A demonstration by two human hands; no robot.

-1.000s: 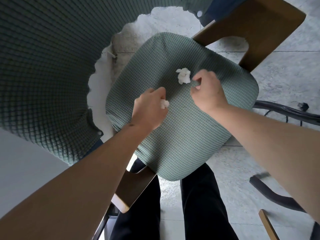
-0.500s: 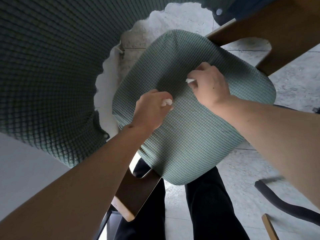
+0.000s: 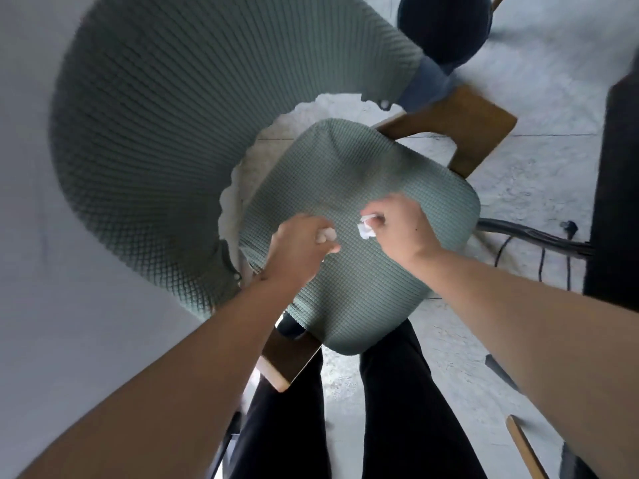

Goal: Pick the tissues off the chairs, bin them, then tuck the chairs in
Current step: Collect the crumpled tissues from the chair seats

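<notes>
1. Head view: two small white tissues are here, both crumpled into little lumps. One tissue (image 3: 326, 234) is in the left hand (image 3: 297, 250), whose fingers curl round it, so only a bit of white peeks out by the thumb.
2. The other tissue (image 3: 366, 229) is pinched in the fingertips of the right hand (image 3: 403, 228). It looks wrinkled and a bit bigger, and it hangs just above the seat.
3. Both hands are over the chair seat (image 3: 363, 292), close together but not touching each other.
4. The seat is a rounded square with a soft green cover. The cover has a bumpy pattern of tiny squares, like a waffle.
5. The chair back (image 3: 148, 133) curves round on the left and wears the same green bumpy cloth, with a wavy edge.
6. Brown wooden parts (image 3: 463, 129) of the chair stick out beyond the seat at the far corner, smooth and flat. Another wooden piece (image 3: 287, 357) shows at the near corner.
7. The floor (image 3: 539, 174) is pale grey and speckled like stone. Black cables (image 3: 539, 236) lie on it to the right.
8. The person's legs in black trousers (image 3: 390, 409) stand just in front of the seat.
9. A dark round thing (image 3: 446, 25) sits at the top, too blurry to name.
</notes>
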